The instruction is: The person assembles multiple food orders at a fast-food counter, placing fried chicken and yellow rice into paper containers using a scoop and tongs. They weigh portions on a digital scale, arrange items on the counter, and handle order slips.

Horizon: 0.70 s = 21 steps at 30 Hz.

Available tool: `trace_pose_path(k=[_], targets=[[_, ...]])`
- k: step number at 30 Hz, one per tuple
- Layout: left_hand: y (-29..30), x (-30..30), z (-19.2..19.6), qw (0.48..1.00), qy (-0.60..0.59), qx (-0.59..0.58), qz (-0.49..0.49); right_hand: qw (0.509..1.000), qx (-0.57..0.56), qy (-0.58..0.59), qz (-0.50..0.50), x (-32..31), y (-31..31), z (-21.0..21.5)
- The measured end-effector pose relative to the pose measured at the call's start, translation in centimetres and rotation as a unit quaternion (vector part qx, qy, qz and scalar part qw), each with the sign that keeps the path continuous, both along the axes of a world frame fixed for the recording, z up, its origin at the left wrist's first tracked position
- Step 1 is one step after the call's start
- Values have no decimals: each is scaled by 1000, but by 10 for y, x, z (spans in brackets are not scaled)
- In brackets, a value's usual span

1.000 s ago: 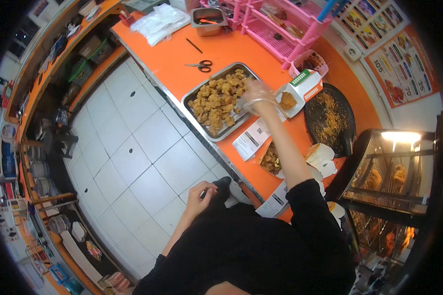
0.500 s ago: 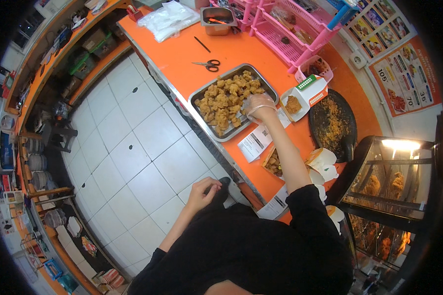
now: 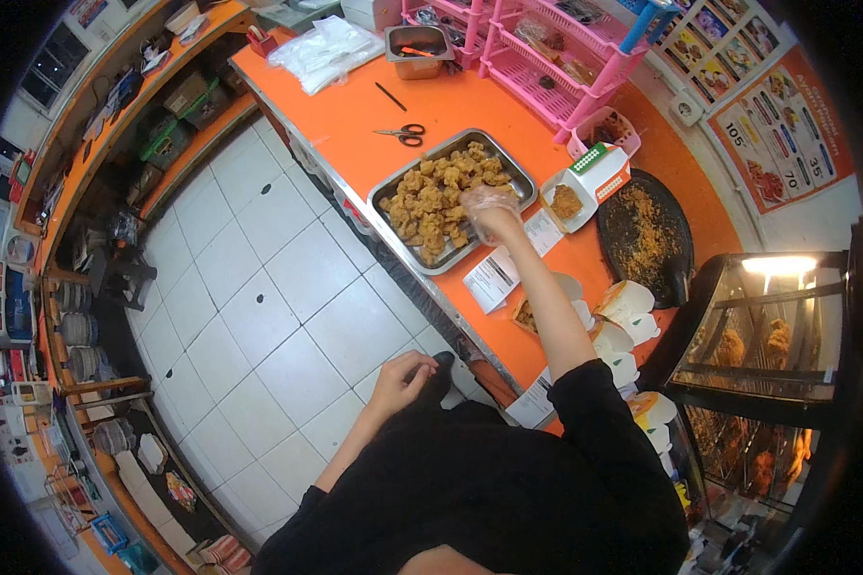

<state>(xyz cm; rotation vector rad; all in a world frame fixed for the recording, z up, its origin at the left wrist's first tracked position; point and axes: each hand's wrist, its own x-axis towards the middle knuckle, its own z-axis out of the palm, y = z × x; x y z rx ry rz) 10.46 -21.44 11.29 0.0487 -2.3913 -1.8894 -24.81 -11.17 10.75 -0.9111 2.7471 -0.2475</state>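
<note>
Right hand (image 3: pixel 492 206) in clear plastic glove, down on fried chicken pieces (image 3: pixel 441 196) at 3 o'clock end of steel tray (image 3: pixel 515 171); grip curled over the pieces, cannot tell if anything is actually pinched. Tray sitting on orange bench (image 3: pixel 355 105), scissors (image 3: pixel 403 133) just beyond at 11 o'clock. Open white carton (image 3: pixel 585 182) with one piece inside, just at 3 o'clock of tray. Left hand (image 3: pixel 400 379) low by black apron, fingers loosely bent, holding nothing, well apart from bench

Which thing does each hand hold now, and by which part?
The gloved right hand reaches into the metal tray of fried pieces; its grip is unclear. The left hand holds nothing.
</note>
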Motion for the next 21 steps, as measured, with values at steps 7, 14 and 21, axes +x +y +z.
trace_pose_path(k=[7, 14, 21], targets=[[-1, 3, 3, 999, 23, -26, -17, 982, -28, -139, -123, 10, -17, 10], [12, 4, 8, 999, 5, -17, -30, 552, -615, -482, -290, 37, 49, 55], [66, -18, 18, 990, 21, -21, -138, 770, -556, -303, -86, 203, 199, 145]])
